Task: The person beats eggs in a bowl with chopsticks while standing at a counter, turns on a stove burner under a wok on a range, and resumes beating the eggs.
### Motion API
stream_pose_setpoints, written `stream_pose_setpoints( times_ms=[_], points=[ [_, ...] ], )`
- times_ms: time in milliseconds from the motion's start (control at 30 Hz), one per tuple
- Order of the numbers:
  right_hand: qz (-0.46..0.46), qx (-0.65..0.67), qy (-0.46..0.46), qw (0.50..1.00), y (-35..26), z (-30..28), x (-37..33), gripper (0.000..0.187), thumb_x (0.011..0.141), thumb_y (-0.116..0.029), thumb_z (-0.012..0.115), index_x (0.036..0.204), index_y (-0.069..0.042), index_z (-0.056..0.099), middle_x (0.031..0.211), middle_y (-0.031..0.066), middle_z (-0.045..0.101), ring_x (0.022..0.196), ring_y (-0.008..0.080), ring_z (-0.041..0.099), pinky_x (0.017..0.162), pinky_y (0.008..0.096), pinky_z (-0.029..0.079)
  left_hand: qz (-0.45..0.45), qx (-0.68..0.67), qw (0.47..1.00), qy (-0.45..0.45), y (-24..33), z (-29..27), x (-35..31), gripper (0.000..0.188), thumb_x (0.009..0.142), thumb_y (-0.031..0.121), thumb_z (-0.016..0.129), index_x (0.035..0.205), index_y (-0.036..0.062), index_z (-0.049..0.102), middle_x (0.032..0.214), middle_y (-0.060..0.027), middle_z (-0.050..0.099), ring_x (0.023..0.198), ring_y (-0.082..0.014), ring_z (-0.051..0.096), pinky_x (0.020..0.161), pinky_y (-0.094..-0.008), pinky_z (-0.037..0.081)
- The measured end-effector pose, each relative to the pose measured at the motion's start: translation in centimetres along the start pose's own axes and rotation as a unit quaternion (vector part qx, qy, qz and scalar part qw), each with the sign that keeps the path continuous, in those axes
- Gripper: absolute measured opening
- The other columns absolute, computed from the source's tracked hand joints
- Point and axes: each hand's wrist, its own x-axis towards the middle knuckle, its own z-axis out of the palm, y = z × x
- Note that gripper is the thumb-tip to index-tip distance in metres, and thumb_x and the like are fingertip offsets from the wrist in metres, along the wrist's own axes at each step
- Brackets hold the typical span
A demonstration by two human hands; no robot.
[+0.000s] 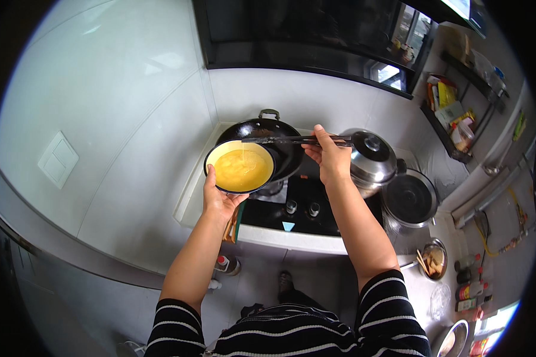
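Left hand (220, 201) holds round dark-rimmed bowl (224, 150) — best kept level — right hand (332, 156) grips long dark chopsticks (277, 140) dripping yellow liquid (237, 171).

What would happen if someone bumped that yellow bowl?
The bowl would probably tip, since just the left hand holds it, at the near side. The yellow liquid inside would likely slosh. Its smooth-looking rim might feel a bit slippery.

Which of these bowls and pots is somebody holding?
The bowl of yellow liquid, in the left hand; no hand holds the others, like the black wok or lidded pot.
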Motion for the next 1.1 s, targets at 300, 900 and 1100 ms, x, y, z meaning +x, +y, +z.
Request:
stream_pose_setpoints(
  times_ms=[300,900,1100],
  points=[
    [-0.047,-0.051,0.031,0.997,7.9,0.2,12.6,0.023,0.081,-0.021,0.068,0.075,0.001,0.063,0.065,0.0069,0.062,0.051,0.0162,0.061,0.050,0.0251,0.049,0.057,0.001,0.998,0.032,2.7,-1.8,7.7,0.072,0.082,0.065,0.047,0.129,0.0109,0.040,0.126,-0.0132,0.050,0.114,-0.0330,0.051,0.091,-0.0528,0.043],
    [-0.050,-0.224,0.068,0.971,12.2,1.1,14.4,0.023,0.078,-0.017,0.071,0.080,0.005,0.064,0.070,0.0085,0.064,0.054,0.0145,0.062,0.047,0.0243,0.048,0.038,-0.004,0.999,0.004,4.5,-3.1,8.7,0.068,0.085,0.063,0.043,0.129,0.0113,0.040,0.121,-0.0114,0.054,0.105,-0.0282,0.057,0.078,-0.0428,0.052],
    [-0.068,-0.074,0.058,0.993,5.5,3.3,10.7,0.020,0.082,-0.014,0.068,0.085,0.005,0.062,0.074,0.0087,0.063,0.059,0.0160,0.063,0.052,0.0238,0.051,0.015,-0.010,0.999,0.028,5.5,-3.1,7.0,0.068,0.084,0.064,0.044,0.129,0.0146,0.041,0.125,-0.0114,0.052,0.110,-0.0316,0.053,0.083,-0.0474,0.048]
  ],
)
